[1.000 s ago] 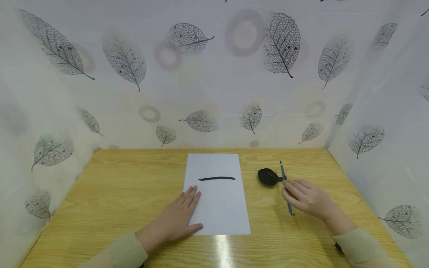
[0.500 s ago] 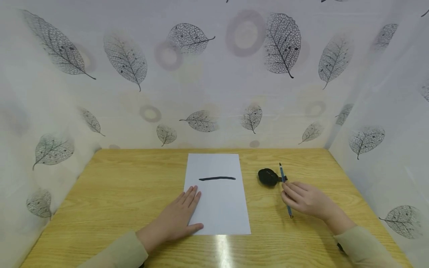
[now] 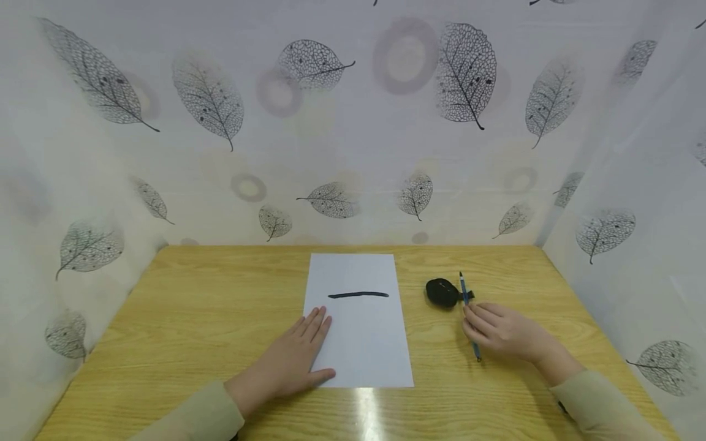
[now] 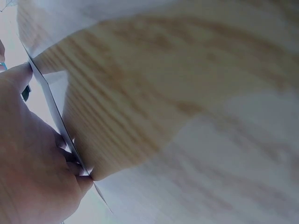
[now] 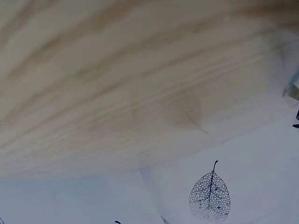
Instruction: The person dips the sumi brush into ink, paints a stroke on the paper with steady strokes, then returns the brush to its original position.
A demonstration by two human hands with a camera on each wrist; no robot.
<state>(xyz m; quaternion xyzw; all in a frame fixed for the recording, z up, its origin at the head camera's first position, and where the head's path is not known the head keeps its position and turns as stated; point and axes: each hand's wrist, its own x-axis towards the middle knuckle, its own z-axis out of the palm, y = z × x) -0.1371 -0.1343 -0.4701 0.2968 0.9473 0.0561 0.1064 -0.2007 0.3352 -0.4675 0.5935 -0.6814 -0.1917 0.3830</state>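
Observation:
My left hand (image 3: 295, 355) rests with straight fingers on the left edge of a white sheet of paper (image 3: 366, 343), its thumb near the bottom corner. A single thick black stroke (image 3: 358, 295) runs across the paper's upper half. My right hand (image 3: 504, 331) pinches a slim blue writing brush (image 3: 463, 285), which has a dark tip pointing away and a small loop at its near end. Beyond the fingers the brush crosses over the short handle of a round black dish (image 3: 442, 293); whether they touch I cannot tell. The left wrist view shows the left hand (image 4: 35, 154) at the paper's edge (image 4: 60, 116).
A wood-grain table (image 3: 220, 294) lies under everything. White curtains with a leaf print (image 3: 342, 135) enclose it at the back and both sides. The right wrist view mostly holds tabletop (image 5: 117, 93) and curtain (image 5: 117, 196).
My right hand and the brush have drawn slightly towards me, so the brush tip sits a little lower beside the black dish. The left hand has stayed on the paper.

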